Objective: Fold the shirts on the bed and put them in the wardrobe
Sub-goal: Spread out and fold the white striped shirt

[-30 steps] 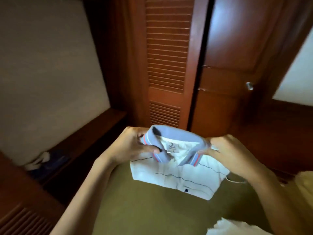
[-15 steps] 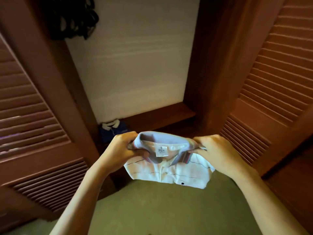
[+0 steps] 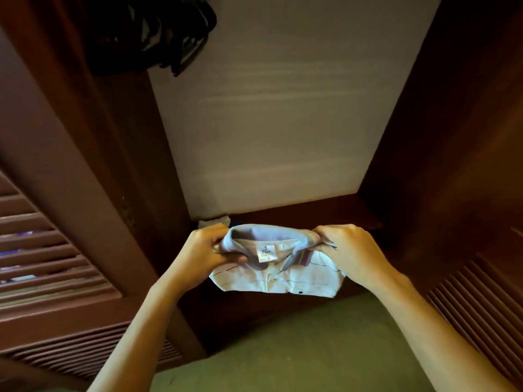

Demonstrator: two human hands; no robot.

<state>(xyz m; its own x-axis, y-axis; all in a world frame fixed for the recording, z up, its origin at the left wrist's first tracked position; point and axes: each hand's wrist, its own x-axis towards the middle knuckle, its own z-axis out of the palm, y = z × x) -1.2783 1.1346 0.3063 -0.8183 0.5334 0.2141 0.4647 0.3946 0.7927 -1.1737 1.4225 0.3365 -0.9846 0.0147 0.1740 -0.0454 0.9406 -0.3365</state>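
Head view: the left hand [image 3: 203,250] and the right hand [image 3: 351,253] each grip one end of the folded shirt [image 3: 277,278]. The fingers curl over its grey-blue collar [image 3: 263,236] and the thumbs pinch the cloth from the near side. The shirt hangs between the two hands, its white striped front drooping below them and its neck label [image 3: 264,251] midway between the grips.

Half a second ago the hands were further from the wardrobe. Now they are at its wooden ledge [image 3: 325,210], and the left hand covers most of a folded garment [image 3: 215,221] lying just beyond it.

Both forearms reach forward, with the wrists level and the knuckles up. The louvred doors [image 3: 56,250] stand open outside each arm, and the dark hanging clothes [image 3: 150,32] are high above the left hand.
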